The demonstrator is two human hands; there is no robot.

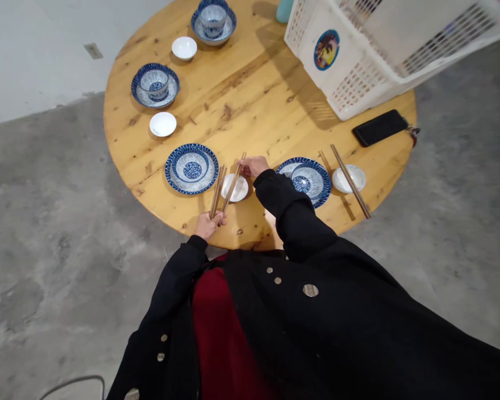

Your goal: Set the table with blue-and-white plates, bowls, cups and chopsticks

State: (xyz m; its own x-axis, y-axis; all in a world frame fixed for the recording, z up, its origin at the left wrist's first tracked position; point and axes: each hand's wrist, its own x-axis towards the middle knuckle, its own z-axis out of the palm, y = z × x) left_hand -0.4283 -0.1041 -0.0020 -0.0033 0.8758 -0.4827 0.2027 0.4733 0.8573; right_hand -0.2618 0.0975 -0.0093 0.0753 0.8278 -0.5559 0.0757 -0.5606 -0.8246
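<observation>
My left hand (209, 225) is closed round the lower ends of a bunch of brown chopsticks (217, 191) near the table's front edge. My right hand (253, 165) pinches the upper end of chopsticks (234, 180) that slant over a small white dish (238, 190); their lower ends reach my left hand. Left of the bunch, a blue-and-white bowl (192, 170) sits on a patterned plate (174, 182). Partly behind my right sleeve, another bowl (312, 182) rests on a plate (325, 176). A pair of chopsticks (350, 180) lies across a white dish (357, 176) farther right.
The round wooden table (250, 122) also bears two more bowl-and-plate sets (155, 85) and small white dishes (163, 124) at the left and back. A white plastic basket (350, 94) stands at the right back, with a black phone (379, 128) in front of it.
</observation>
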